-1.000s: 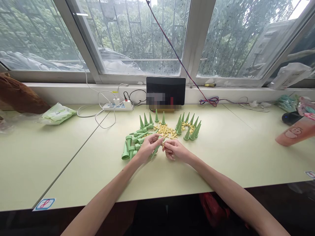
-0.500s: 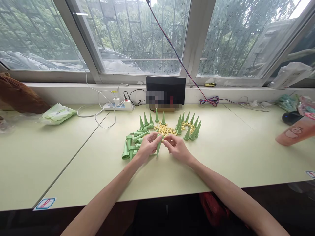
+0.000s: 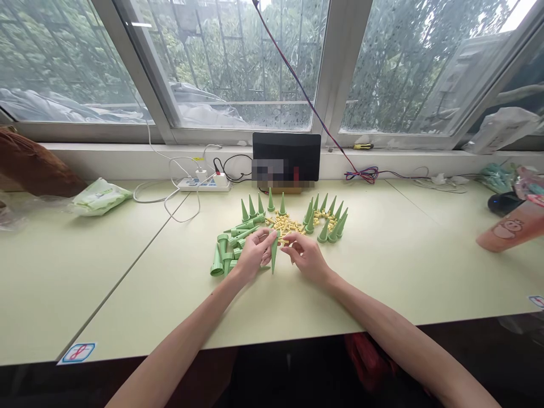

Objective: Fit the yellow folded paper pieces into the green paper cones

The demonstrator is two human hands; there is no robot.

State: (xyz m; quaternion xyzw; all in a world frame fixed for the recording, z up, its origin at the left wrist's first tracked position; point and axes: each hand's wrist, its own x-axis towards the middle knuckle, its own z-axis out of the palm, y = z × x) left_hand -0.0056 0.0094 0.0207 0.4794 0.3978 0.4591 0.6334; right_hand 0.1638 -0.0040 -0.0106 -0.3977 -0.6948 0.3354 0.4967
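A pink-orange cup with a cartoon figure printed on it sits at the right of the counter; its contents cannot be made out. The soft green-and-white packet at the far left hides whatever it holds. Among the lying green cones, the nearest shows its hollow open end, its inside too small to read. Standing green cones curve around some of the loose yellow pieces, which lie directly on the counter.

Both forearms reach in from the lower corners and converge. The left hand, its thumb and fingers clamped on a green cone, holds it point down, wide end up, in front of the yellow pieces. The right hand is just beside it, fingers curled, thumb and forefinger near each other at a bit of yellow; whether they grip it, I cannot tell.
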